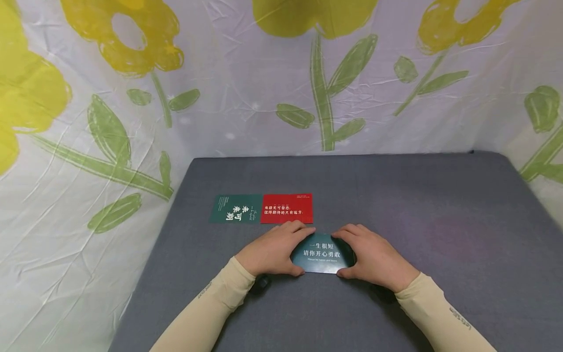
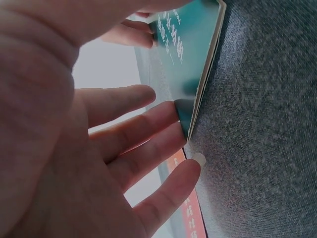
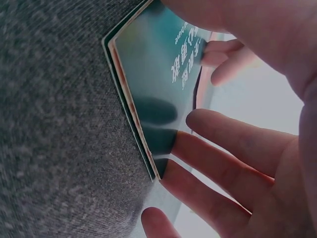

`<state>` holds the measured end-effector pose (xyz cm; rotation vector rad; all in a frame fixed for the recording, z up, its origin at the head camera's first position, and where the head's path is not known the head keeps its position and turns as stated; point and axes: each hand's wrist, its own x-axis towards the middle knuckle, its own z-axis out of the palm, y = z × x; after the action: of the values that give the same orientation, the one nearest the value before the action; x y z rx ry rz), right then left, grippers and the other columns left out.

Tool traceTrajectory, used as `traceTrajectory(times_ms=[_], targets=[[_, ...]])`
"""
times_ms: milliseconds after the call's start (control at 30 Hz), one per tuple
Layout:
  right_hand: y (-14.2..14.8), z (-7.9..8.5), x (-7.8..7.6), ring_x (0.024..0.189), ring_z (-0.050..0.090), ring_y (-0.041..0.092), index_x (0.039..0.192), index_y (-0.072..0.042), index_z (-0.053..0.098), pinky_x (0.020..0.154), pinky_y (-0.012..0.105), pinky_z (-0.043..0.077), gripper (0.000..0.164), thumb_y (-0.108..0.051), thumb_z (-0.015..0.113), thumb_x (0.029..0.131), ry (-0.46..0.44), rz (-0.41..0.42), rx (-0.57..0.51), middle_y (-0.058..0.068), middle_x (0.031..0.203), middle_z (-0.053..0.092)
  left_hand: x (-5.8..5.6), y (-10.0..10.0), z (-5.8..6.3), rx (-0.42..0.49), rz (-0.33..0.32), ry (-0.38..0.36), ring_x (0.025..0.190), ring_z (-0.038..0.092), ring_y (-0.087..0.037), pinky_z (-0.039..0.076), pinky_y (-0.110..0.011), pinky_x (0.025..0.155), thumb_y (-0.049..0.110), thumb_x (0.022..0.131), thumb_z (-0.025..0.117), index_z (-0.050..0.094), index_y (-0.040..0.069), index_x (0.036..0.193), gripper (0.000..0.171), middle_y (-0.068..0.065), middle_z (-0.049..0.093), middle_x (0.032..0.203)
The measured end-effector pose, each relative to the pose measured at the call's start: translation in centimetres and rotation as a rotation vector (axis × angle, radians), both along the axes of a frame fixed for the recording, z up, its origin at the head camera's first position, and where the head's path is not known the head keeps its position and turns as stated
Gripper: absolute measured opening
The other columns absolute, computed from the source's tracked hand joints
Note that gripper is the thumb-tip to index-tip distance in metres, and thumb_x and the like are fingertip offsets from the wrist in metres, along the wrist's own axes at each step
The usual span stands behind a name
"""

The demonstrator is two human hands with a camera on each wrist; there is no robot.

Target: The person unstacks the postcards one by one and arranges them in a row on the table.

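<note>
A small stack of cards point(image 1: 323, 252) lies on the grey cloth, its top card dark teal with white Chinese lettering. My left hand point(image 1: 274, 248) holds its left end, thumb at the near edge and fingertips at the far edge. At the right end, my right hand point(image 1: 374, 254) grips it the same way. Layered edges of the stack point(image 3: 136, 119) show in the right wrist view, slightly uneven. Beyond the left hand lie a green card point(image 1: 235, 209) and a red card point(image 1: 287, 208), side by side, their edges meeting or nearly so.
The grey cloth-covered table point(image 1: 418, 205) reaches back to a white curtain point(image 1: 233, 98) printed with yellow flowers and green leaves. Its folds also hang along the left and right sides. A dark object point(image 1: 262, 282) shows partly beneath the left wrist.
</note>
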<state>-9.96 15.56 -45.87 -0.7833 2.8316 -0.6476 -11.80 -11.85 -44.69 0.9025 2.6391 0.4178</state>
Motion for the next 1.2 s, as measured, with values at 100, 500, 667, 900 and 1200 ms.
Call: traceTrajectory(times_ms=[100, 500, 667, 900, 1200], targets=[[0.0, 0.0, 0.0, 0.122, 0.064, 0.024, 0.137, -0.011, 0.07, 0.103, 0.048, 0.059, 0.078, -0.035, 0.102, 0.07, 0.001, 0.001, 0.005, 0.002, 0.134, 0.069, 0.0, 0.1, 0.1, -0.003, 0.003, -0.004, 0.131, 0.054, -0.014, 0.053, -0.036, 0.113, 0.041, 0.08, 0.092, 0.045, 0.02, 0.165, 0.1, 0.002, 0.054, 0.154], [0.1, 0.2, -0.1, 0.12, 0.066, 0.025, 0.137, -0.012, 0.07, 0.102, 0.049, 0.06, 0.077, -0.036, 0.101, 0.071, 0.013, 0.013, 0.015, 0.002, 0.133, 0.069, -0.1, 0.2, 0.0, 0.0, 0.0, -0.009, 0.137, 0.052, -0.016, 0.05, -0.04, 0.119, 0.04, 0.08, 0.093, 0.041, 0.019, 0.167, 0.104, 0.001, 0.053, 0.158], [0.1, 0.4, -0.1, 0.122, 0.066, 0.025, 0.139, -0.014, 0.07, 0.104, 0.051, 0.059, 0.078, -0.038, 0.101, 0.071, 0.012, 0.012, 0.025, 0.001, 0.134, 0.069, -0.1, 0.0, 0.0, 0.007, -0.004, 0.0, 0.143, 0.05, -0.018, 0.043, -0.046, 0.125, 0.042, 0.08, 0.093, 0.039, 0.019, 0.168, 0.106, 0.0, 0.053, 0.159], [0.6, 1.0, -0.4, 0.124, 0.065, 0.024, 0.141, -0.016, 0.069, 0.104, 0.051, 0.057, 0.08, -0.039, 0.101, 0.072, 0.003, 0.006, 0.018, 0.0, 0.137, 0.069, -0.2, -0.1, -0.1, 0.062, 0.006, 0.011, 0.146, 0.048, -0.018, 0.036, -0.049, 0.128, 0.041, 0.079, 0.095, 0.036, 0.021, 0.17, 0.11, 0.001, 0.054, 0.156], [1.7, 1.7, -2.0, 0.13, 0.064, 0.031, 0.145, -0.015, 0.067, 0.109, 0.056, 0.054, 0.082, -0.037, 0.101, 0.073, -0.001, -0.017, 0.004, 0.005, 0.143, 0.067, -1.9, 1.0, 0.5, 0.131, -0.007, 0.034, 0.138, 0.051, -0.02, 0.037, -0.057, 0.121, 0.035, 0.079, 0.096, 0.036, 0.016, 0.169, 0.11, -0.005, 0.055, 0.151]])
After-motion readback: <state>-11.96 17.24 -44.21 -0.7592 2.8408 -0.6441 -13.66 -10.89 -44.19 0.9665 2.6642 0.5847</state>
